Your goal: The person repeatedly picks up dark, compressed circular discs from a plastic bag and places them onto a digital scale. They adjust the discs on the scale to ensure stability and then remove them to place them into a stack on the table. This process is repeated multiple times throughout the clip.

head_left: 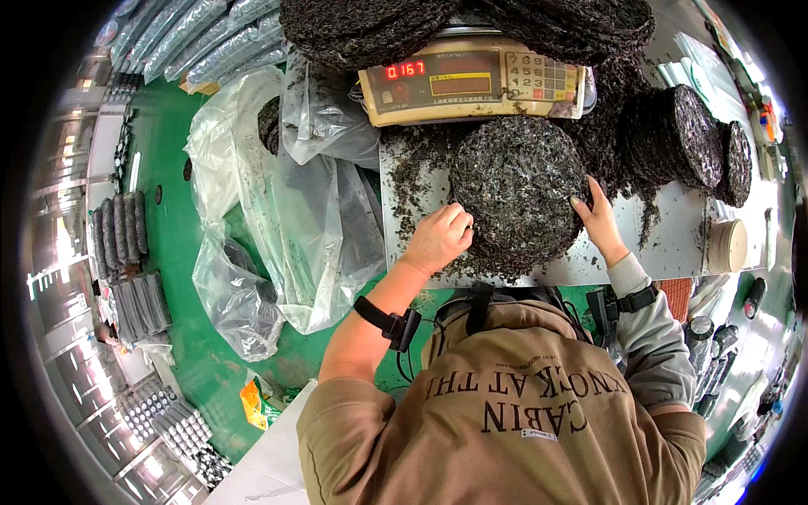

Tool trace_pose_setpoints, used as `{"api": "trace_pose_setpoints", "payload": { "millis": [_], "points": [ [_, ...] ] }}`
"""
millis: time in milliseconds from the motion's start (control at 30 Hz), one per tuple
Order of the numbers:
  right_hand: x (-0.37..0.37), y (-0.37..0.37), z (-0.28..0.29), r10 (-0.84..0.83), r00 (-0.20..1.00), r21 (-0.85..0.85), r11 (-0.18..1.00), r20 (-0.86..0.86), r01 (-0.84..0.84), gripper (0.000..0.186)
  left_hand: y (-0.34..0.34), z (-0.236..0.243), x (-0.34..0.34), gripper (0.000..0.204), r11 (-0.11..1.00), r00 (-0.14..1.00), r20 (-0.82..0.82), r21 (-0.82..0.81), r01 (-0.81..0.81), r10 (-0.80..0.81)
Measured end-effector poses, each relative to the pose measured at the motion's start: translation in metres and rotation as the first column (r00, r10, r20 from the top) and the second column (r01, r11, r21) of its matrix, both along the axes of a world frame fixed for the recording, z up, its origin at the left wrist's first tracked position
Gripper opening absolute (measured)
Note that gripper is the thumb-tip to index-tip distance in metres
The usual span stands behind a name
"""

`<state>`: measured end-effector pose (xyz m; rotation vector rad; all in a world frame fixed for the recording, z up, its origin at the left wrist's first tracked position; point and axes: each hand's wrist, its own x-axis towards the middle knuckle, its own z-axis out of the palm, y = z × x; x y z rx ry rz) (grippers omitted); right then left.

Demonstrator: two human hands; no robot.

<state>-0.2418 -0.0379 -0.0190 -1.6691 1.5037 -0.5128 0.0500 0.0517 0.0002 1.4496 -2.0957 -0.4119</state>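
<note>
A round, dark cake of dried seaweed [522, 189] lies on the metal table in front of me, its surface rough and flaky. My left hand [440, 238] is at its lower left edge, fingers curled together against the rim; whatever they pinch is too small to make out. At the right edge, my right hand [600, 223] has thumb and fingers apart, the thumb touching the rim. Just beyond the cake stands a cream weighing scale [471, 82] with a lit red display. More seaweed cakes [370, 29] rest on top of it.
Loose seaweed crumbs [421, 168] litter the table [673, 231]. Stacked seaweed cakes [673, 135] stand on edge at the right, near a pale round stack [726, 246]. Large clear plastic bags [311, 244] hang at the table's left side. Filled bags [194, 38] lie at the far left.
</note>
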Motion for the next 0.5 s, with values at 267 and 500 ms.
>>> {"api": "trace_pose_setpoints", "payload": {
  "millis": [267, 500],
  "points": [
    [-0.003, 0.0, -0.003, 0.006, 1.0, -0.077, 0.997, -0.008, -0.007, 0.056, 0.003, 0.004, 0.0, 0.011, 0.949, 0.944, -0.294, 0.311, -0.054, 0.15],
    [-0.005, -0.005, 0.007, 0.079, 0.993, 0.045, 0.996, 0.083, -0.082, 0.059, -0.051, 0.132, 0.015, 0.019, 0.911, 0.967, -0.255, -0.403, -0.088, -0.02]
  ]
}}
